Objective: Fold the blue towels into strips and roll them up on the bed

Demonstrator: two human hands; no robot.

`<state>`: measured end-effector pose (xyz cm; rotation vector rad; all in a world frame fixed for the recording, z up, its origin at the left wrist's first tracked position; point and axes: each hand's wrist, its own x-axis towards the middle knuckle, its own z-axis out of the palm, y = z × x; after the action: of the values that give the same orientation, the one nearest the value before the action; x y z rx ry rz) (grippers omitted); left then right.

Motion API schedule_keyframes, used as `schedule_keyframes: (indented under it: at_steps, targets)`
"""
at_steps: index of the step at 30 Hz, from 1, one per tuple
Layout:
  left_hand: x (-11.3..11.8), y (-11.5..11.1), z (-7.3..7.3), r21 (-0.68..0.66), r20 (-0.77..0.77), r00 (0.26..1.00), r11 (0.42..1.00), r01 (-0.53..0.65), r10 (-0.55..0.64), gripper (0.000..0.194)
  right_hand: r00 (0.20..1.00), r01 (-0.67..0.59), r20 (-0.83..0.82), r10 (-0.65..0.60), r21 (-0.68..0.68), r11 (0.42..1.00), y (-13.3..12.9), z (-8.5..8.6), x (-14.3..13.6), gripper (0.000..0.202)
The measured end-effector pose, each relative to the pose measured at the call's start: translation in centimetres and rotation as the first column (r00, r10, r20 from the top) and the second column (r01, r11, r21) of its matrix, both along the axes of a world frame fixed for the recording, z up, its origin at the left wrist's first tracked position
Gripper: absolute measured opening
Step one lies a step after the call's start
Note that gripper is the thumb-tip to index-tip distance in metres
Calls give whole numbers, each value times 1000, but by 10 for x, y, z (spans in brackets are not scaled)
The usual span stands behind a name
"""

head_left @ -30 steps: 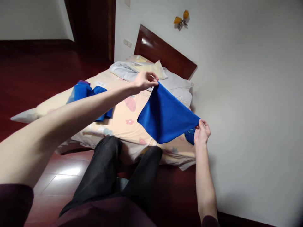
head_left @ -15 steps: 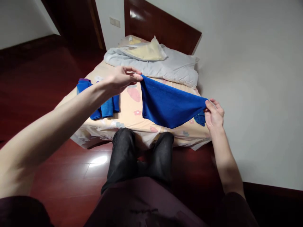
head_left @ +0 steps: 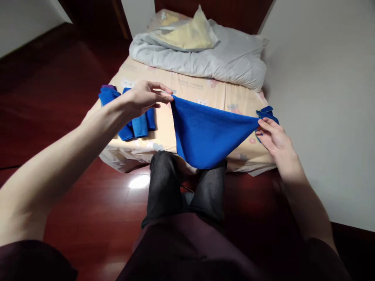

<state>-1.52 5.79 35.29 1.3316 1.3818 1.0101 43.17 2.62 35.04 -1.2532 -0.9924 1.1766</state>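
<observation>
So both hands are up over the bed (head_left: 165,121) with a blue cloth (head_left: 205,132) stretched out between them. Left hand (head_left: 150,96) has its grip on the left top corner, pinched between thumb and fingers, and the right hand (head_left: 275,136) is pinching the right top corner the same way. The left corner sits a bit higher, so the top edge slopes down to the right. Under that edge the cloth just hangs loose in a rounded sag, and in this view its lowest bit overlaps the near side of the bed and the tops of the knees in dark trousers (head_left: 164,187).

Over on the left of the bed there are some folded blue cloths (head_left: 140,125) lying close together, partly hidden behind the left hand and forearm, with something purple (head_left: 108,86) poking out at their far end. On the right side there's a crumpled blue bundle with greenish edging (head_left: 266,112), partly covered by the right hand from this angle, can't tell if they're touching. Far end of the bed has a pale grey quilt (head_left: 234,64) with a pale yellow piece of bedding (head_left: 190,37) on top, and the dark wooden headboard (head_left: 219,11) is right behind them
</observation>
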Motion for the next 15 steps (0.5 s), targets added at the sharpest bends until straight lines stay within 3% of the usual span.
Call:
schedule_keyframes:
  at_steps: [6,11,15]
  targets:
    - [10,71,-25,17,-11,994,994,-105,105,22,992,5,123,-11,56,998,89,-28,-19,48]
    - [20,123,-18,174,2,984,969,-177,179,20,980,75,163,-114,228,971,170,-53,-29,52]
    - [11,137,-20,410,-13,986,900,-148,167,26,977,55,168,-133,403,913,200,-73,-21,55]
